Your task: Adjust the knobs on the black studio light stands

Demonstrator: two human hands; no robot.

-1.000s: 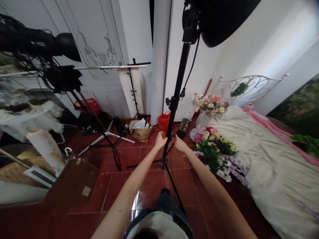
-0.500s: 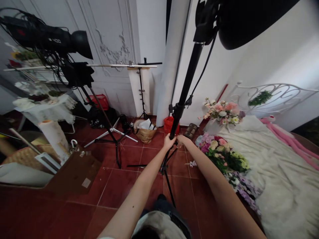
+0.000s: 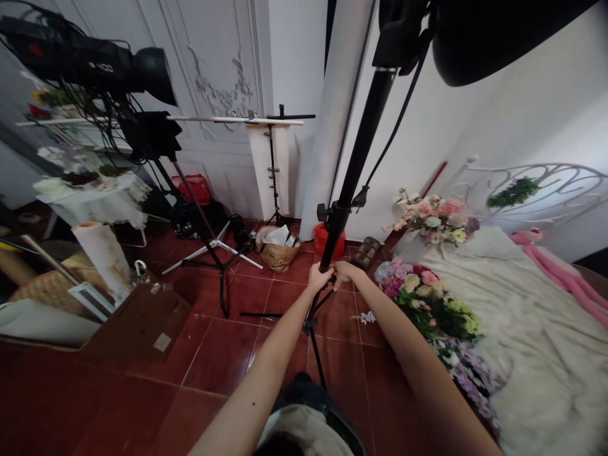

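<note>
A black light stand (image 3: 357,171) leans up to the right in front of me, its large black lamp head (image 3: 494,38) cut off by the top edge. My left hand (image 3: 320,277) is wrapped round the lower part of the pole. Right beside it, my right hand (image 3: 346,272) is closed at the pole's right side, fingers bent downward; the part under these fingers is mostly hidden. Above both hands sits a clamp collar with a knob (image 3: 323,213). A cable (image 3: 401,120) hangs along the pole, ending in a plug (image 3: 361,197). The stand's legs (image 3: 317,358) reach the tiled floor.
Left stands another studio light (image 3: 109,66) on its tripod (image 3: 221,278). Behind are a woven basket (image 3: 280,253) and a red bag (image 3: 327,242). Artificial flowers (image 3: 418,285) lie beside a bed with white bedding (image 3: 536,329). A cardboard box (image 3: 142,316) is on the left floor.
The view has shifted slightly, and the stand's upper part with its lamp head appears farther right. My right hand's fingers have bent down more beside the pole. The left hand keeps its grip.
</note>
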